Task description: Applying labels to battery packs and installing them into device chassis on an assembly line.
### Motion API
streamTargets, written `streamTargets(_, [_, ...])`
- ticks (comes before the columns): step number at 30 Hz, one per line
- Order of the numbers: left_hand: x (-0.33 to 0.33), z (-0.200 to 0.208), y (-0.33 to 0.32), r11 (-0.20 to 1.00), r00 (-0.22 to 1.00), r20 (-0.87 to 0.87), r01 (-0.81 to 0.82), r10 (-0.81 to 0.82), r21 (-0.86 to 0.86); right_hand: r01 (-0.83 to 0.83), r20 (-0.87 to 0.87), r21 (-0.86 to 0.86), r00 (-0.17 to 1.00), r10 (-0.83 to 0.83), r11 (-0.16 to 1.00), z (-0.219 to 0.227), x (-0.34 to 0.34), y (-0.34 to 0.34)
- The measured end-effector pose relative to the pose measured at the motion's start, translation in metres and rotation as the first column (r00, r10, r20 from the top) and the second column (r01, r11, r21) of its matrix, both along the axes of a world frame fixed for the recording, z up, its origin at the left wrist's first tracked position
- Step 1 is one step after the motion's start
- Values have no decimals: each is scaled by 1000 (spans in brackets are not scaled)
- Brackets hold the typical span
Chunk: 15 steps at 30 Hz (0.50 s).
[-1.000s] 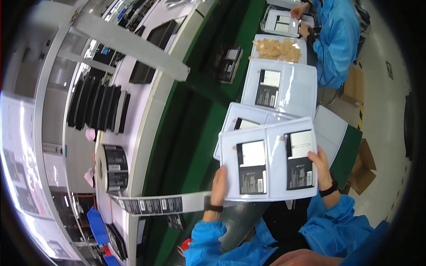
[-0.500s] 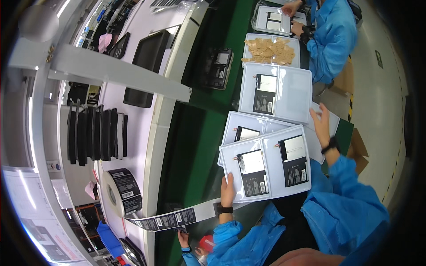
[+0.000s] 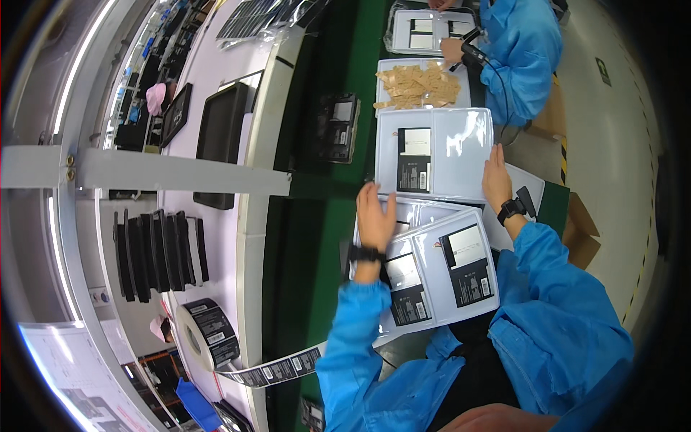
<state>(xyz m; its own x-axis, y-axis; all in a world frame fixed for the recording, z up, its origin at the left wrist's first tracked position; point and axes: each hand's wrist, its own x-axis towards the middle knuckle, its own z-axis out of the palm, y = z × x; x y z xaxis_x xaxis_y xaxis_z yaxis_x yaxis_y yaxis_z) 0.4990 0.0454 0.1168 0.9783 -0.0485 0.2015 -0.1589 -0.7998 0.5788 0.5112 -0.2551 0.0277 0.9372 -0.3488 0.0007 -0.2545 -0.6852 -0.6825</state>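
Observation:
My left hand [image 3: 376, 214] is open with fingers spread, reaching over the near-left corner of the far white tray [image 3: 461, 147], which holds one dark rectangular unit [image 3: 414, 160]. My right hand [image 3: 497, 175] lies flat with its fingers stretched out along that tray's right edge. Just in front of me, between my blue sleeves, lies a near white tray [image 3: 432, 248] with two dark units [image 3: 469, 265]. It sits on top of another white tray [image 3: 403, 211], only partly visible.
Beyond the far tray is a tray of tan pieces [image 3: 421, 83]; a co-worker in blue [image 3: 522, 50] handles another tray [image 3: 430, 30]. A dark device [image 3: 338, 126] lies on the green belt. A label roll [image 3: 209, 333], black screens [image 3: 217, 137] and upright panels [image 3: 160, 253] fill the left bench.
Both hands have let go of the near tray with two units and moved forward to the far tray. The near tray now lies flat on the one below it.

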Motion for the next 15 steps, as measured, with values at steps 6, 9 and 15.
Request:
streamTargets(6, [96, -60, -2, 915, 889, -319, -217, 329, 340, -19, 299, -188, 951, 75, 982, -2, -3, -12])
streamTargets(9, [97, -65, 4, 901, 908, -205, -291, 366, 321, -102, 358, 310, 934, -16, 945, 16, -5, -3])
streamTargets(15, [106, -31, -23, 967, 973, -16, -226, 230, 121, 20, 366, 485, 903, -224, 874, 23, -8, -22])
